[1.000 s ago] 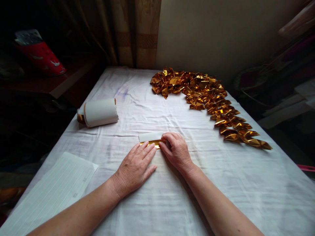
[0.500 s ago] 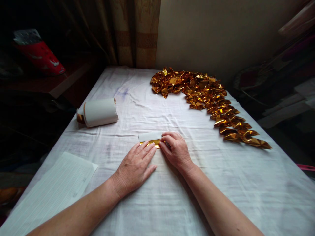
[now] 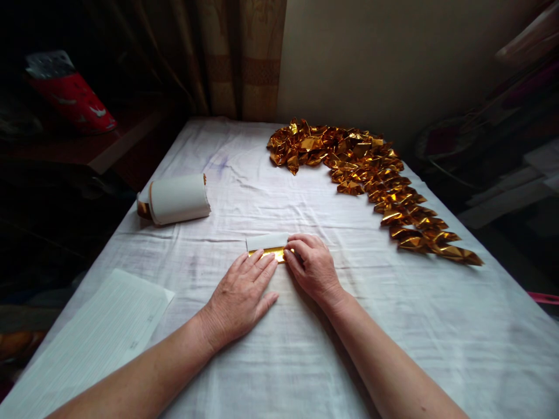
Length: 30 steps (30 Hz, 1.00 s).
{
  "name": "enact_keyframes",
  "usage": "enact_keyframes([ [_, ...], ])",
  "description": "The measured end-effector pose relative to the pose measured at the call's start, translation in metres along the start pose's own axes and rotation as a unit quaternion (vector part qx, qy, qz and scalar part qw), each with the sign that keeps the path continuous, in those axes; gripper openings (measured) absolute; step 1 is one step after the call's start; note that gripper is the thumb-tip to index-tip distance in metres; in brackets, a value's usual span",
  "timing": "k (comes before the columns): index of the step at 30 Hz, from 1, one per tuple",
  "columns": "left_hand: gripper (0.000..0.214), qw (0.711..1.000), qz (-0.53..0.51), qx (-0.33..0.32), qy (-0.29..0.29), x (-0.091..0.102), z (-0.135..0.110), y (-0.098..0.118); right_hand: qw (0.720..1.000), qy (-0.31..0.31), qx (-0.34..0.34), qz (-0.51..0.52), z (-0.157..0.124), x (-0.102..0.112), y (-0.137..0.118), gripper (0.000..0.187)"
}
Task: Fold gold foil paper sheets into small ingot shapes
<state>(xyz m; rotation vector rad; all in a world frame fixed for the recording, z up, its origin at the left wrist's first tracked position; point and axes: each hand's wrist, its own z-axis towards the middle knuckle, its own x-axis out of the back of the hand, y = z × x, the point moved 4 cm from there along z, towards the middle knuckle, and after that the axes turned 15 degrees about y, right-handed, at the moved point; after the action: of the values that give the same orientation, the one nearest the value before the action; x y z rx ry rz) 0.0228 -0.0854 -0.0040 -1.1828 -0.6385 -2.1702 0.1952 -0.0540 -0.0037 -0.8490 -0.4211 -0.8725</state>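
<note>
Gold foil paper (image 3: 267, 254): thin, light, crease-prone, I judge; my left hand (image 3: 238, 299) spread flat on it, my right hand (image 3: 314, 270) pinching its right end.

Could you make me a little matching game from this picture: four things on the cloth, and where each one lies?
Things:
1 folded gold pieces
2 white roll
3 lined sheet
4 gold strip

Places:
a near left corner
b at the fingertips of the left hand and right hand
c far right, in a curved row
d left side, lying on its side

Pairs: 1c, 2d, 3a, 4b.
</note>
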Motion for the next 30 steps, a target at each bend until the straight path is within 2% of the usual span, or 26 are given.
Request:
enact_keyframes([
  [23,0.054,1.0,0.021,-0.009,-0.011,0.001,0.002,-0.001,1.0,-0.014,0.001,-0.02,0.001,0.002,-0.007,0.01],
  [30,0.052,0.999,0.026,-0.015,-0.02,0.002,0.003,-0.002,0.998,-0.034,0.001,0.05,0.001,0.003,0.005,0.008],
])
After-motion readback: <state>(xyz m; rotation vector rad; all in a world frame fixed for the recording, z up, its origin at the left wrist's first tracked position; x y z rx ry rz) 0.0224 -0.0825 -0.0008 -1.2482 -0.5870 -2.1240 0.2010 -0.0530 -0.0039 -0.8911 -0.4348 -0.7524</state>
